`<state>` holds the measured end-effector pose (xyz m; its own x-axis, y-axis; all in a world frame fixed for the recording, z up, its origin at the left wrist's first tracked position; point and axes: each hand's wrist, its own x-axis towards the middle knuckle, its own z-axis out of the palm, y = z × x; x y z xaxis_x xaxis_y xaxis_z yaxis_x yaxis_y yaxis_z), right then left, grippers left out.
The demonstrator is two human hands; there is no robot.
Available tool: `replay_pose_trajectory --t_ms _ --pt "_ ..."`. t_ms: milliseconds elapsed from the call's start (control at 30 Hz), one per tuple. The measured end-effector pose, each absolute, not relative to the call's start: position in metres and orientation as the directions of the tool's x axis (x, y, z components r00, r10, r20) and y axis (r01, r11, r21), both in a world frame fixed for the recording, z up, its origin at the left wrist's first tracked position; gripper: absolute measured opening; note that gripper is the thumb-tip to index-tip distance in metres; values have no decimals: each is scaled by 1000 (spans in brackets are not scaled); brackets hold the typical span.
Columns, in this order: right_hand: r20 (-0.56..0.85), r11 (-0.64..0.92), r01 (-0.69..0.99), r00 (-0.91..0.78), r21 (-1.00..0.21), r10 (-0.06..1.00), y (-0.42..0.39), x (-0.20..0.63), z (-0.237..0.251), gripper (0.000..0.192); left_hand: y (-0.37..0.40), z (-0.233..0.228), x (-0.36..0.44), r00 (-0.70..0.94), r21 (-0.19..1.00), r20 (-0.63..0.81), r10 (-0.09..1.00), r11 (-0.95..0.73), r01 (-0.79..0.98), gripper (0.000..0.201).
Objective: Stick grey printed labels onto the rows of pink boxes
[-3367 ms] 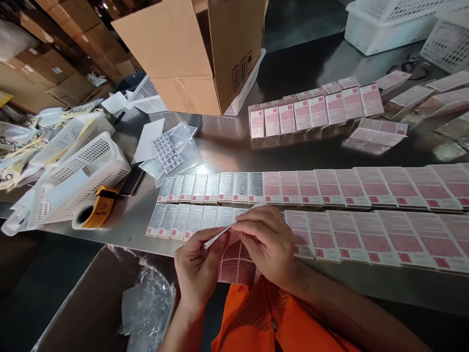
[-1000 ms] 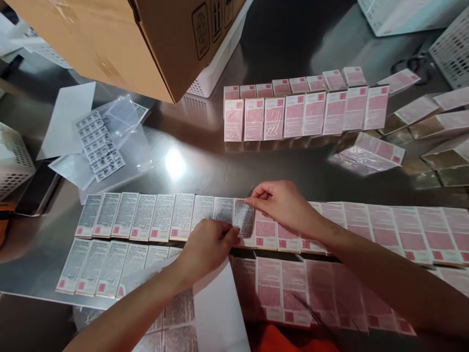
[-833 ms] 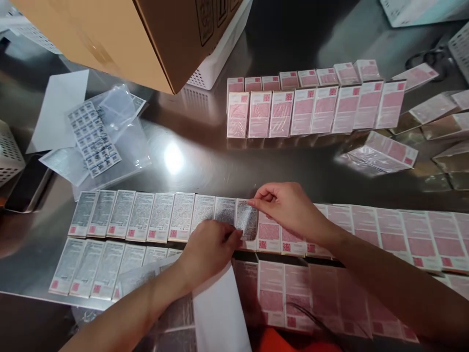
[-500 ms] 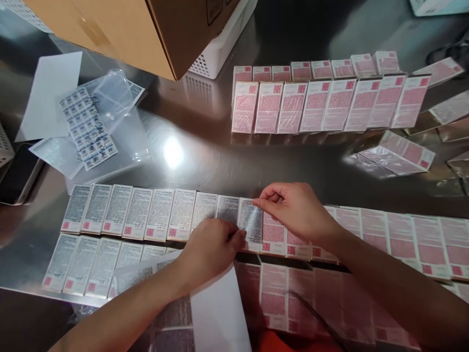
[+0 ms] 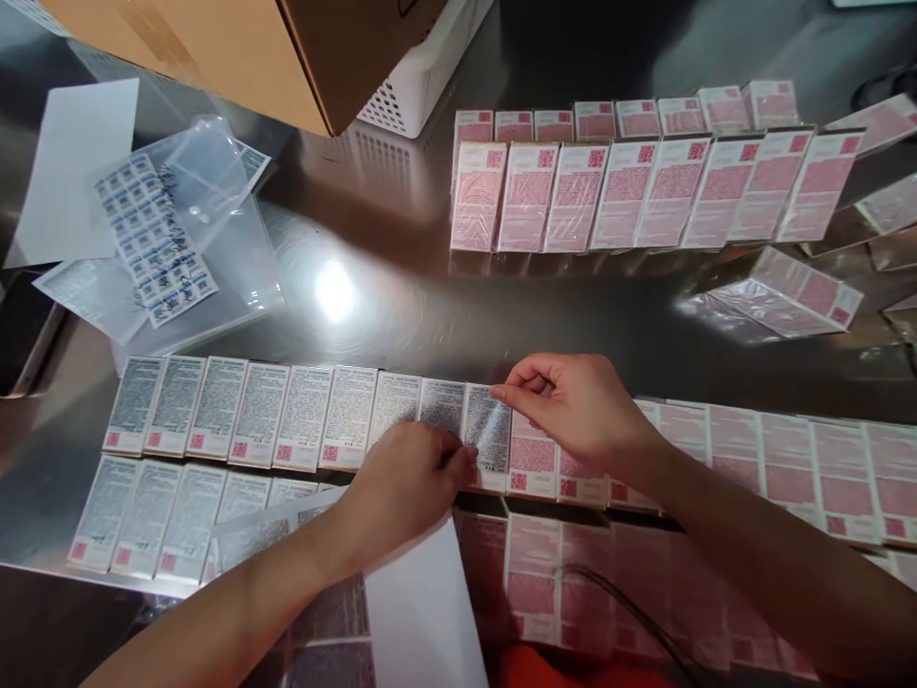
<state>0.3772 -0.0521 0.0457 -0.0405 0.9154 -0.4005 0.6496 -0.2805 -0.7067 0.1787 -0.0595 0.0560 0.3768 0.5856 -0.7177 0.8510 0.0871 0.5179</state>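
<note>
While my left hand point(image 5: 405, 478) presses a grey label point(image 5: 488, 430) at mid-frame, my right hand point(image 5: 573, 406) fingers pinch its top corner on a box point(image 5: 490, 478).

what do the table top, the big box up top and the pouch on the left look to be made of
Table top: likely polished steel, since it mirrors the lamp glare and the cartons. Big box: brown corrugated cardboard, matte, by its look. Pouch: clear, glossy plastic film; the sheets inside show through.
</note>
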Motion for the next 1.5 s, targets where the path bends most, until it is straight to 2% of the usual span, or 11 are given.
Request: replay_pose_trajectory --t_ms 600,833,933,1133,1300,1500 --pt "-402 -270 675 -43 -686 914 -53 378 44 24 -57 57 181 358 498 -749 557 117 859 38" --pt "-361 -245 675 -34 -696 932 -55 378 40 17 -58 56 183 328 468 -747 578 108 877 39" --pt "-322 -221 665 -30 -714 946 -57 380 39 30 -59 58 184 304 445 -749 589 106 889 40" --pt "-216 -66 677 -140 -733 966 -61 386 37 29 -63 59 186 284 418 -733 618 80 905 51" --pt "-193 -2 706 -190 -708 963 -66 386 38 53 -65 63 193 241 356 -718 653 48 933 50" --pt "-199 113 663 -377 -740 904 -58 396 49 48 -67 69 200 188 251 -657 730 -23 968 51"
